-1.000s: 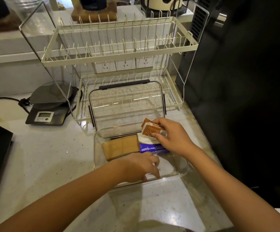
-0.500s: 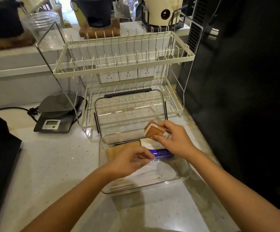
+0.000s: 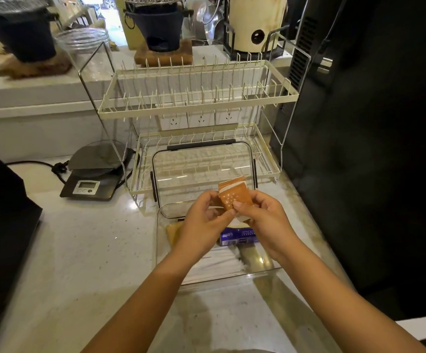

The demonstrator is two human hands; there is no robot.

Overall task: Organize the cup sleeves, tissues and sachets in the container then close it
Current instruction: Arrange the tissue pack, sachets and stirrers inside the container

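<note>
A clear plastic container (image 3: 159, 250) sits on the counter with its hinged lid (image 3: 203, 169) standing open against the rack. Above its far edge I hold a small stack of orange sachets (image 3: 233, 196) with white star marks. My left hand (image 3: 203, 222) pinches the stack's left side, and my right hand (image 3: 262, 220) grips its right side. Inside the container lie a blue tissue pack (image 3: 236, 236), brown cup sleeves (image 3: 173, 231) mostly hidden behind my left hand, and white packets (image 3: 219, 263) near the front wall.
A two-tier cream dish rack (image 3: 196, 98) stands just behind the container. A digital kitchen scale (image 3: 92, 177) with a cable sits to the left. A black appliance (image 3: 372, 149) fills the right side, and a dark object (image 3: 0, 212) blocks the left edge.
My left hand rose out of the container and joined my right hand on the sachets. The sachets were lifted a little higher above the container's far edge.
</note>
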